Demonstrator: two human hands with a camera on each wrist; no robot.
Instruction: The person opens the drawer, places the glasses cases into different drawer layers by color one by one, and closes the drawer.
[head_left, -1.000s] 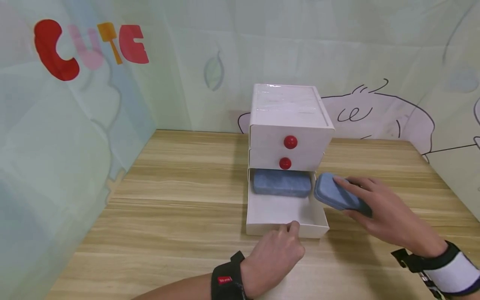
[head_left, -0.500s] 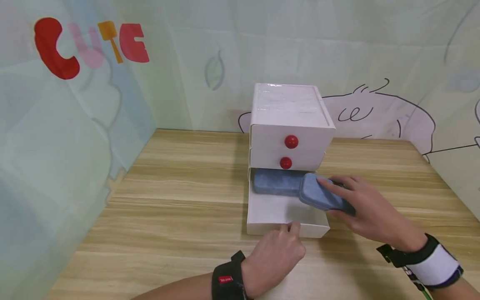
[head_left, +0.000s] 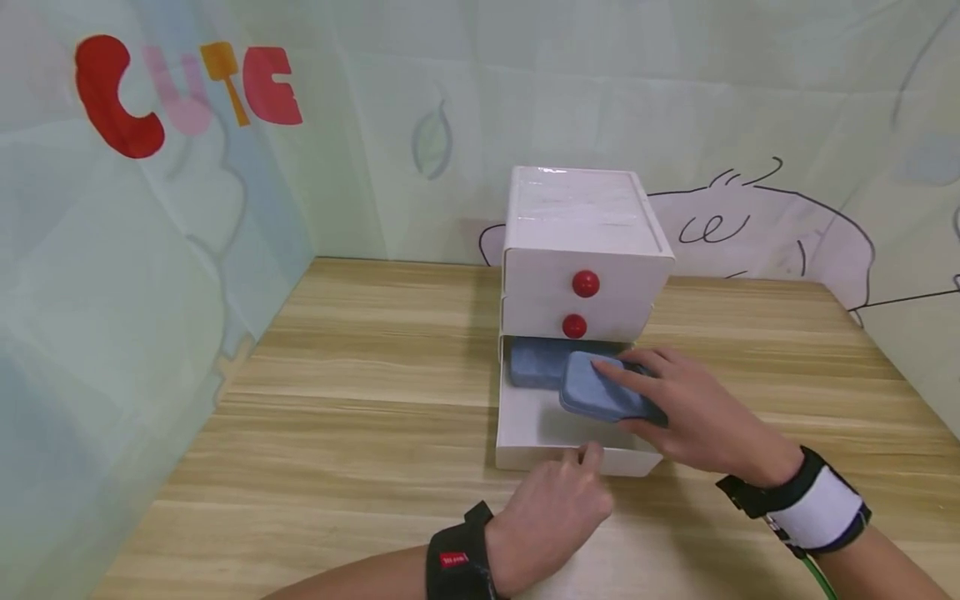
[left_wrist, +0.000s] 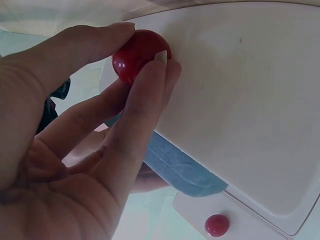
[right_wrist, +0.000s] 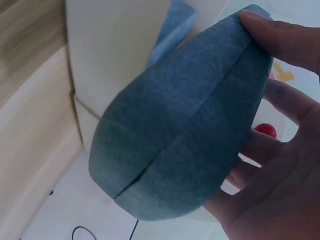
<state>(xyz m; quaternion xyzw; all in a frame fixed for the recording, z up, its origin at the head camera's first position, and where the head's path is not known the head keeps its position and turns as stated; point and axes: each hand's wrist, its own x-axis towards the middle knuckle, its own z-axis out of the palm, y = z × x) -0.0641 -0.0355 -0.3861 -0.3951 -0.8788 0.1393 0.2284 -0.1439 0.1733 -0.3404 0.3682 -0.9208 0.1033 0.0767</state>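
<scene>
The white cabinet's bottom drawer [head_left: 525,421] is pulled out. My left hand [head_left: 551,521] is at its front panel, and in the left wrist view the thumb and fingers pinch its red knob [left_wrist: 140,57]. My right hand [head_left: 693,417] grips a blue glasses case [head_left: 600,392], tilted and held over the right part of the drawer. In the right wrist view the closed case [right_wrist: 175,120] shows its seam, with the thumb on one side and fingers on the other. A second blue case [head_left: 534,364] lies crosswise at the back of the drawer, partly hidden by the held one.
Above the drawer, the white cabinet [head_left: 581,212] has two closed drawers with red knobs [head_left: 586,283]. It stands on a wood-grain table [head_left: 360,392]. A printed cloth backdrop [head_left: 375,125] rises behind and at the sides.
My right hand has moved left with the glasses case, from beside the drawer to over it, now covering part of the case inside. The left hand stays at the knob.
</scene>
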